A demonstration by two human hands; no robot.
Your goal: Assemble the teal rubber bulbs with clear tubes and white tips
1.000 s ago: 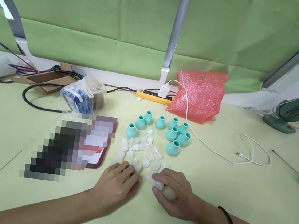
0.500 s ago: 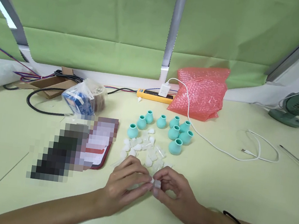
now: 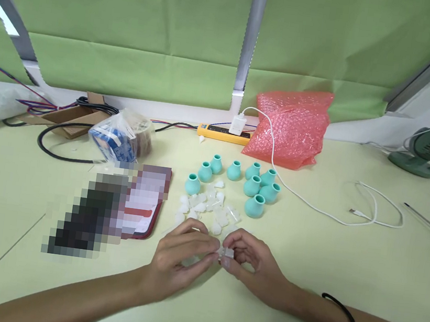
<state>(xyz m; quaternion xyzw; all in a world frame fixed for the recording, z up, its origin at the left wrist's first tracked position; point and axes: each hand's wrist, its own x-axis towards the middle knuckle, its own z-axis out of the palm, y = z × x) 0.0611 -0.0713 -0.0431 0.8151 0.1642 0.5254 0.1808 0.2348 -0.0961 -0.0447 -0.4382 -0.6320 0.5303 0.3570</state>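
My left hand (image 3: 182,256) and my right hand (image 3: 262,267) meet above the table's front part, fingertips almost touching. Between thumb and fingers, my right hand pinches a small translucent plastic tube (image 3: 228,253). My left fingertips press together at the tube's left end, on a small whitish piece that they mostly hide. Just beyond the hands lies a loose pile of white caps (image 3: 216,229) and clear tube pieces (image 3: 234,214). Several teal bulb-shaped pieces (image 3: 254,206) with open necks stand upright behind and around that pile.
Left of the pile lies a phone (image 3: 147,210), partly pixelated. Farther back are a bagged roll of tape (image 3: 141,138), a yellow power strip (image 3: 218,132) with a white charger (image 3: 238,124), and red bubble wrap (image 3: 288,128). A white cable (image 3: 312,208), screwdriver (image 3: 428,223) and fan (image 3: 416,164) occupy the right.
The whole view has shifted slightly. Both hands keep their pinch; the whitish piece between the left fingertips and the tube looks a little different in angle.
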